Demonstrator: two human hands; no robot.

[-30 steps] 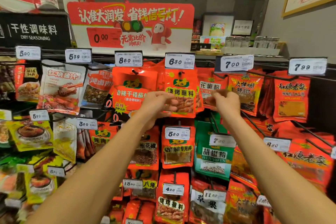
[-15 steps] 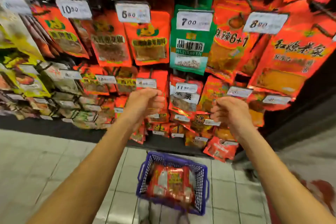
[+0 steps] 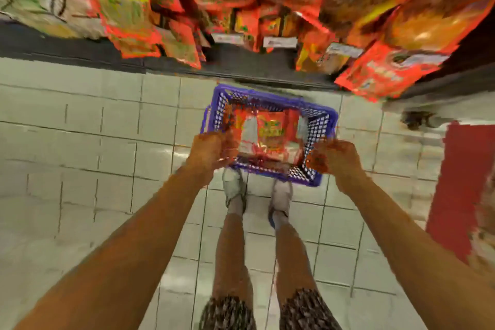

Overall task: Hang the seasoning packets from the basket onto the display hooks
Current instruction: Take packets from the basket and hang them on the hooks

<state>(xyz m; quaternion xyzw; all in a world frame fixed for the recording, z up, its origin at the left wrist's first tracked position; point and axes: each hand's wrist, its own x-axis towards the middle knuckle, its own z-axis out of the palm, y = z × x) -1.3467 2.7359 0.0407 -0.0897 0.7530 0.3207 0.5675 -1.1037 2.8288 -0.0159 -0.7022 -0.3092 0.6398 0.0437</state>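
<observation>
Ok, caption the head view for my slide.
Both hands, left and right, reach down toward a purple basket of red seasoning packets on the tiled floor.

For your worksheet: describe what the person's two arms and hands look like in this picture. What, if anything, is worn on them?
Both arms are bare from hand to the frame's edge: no sleeves, gloves or watch show. The left hand and right hand are blurred by motion, so any rings cannot be told.
</observation>
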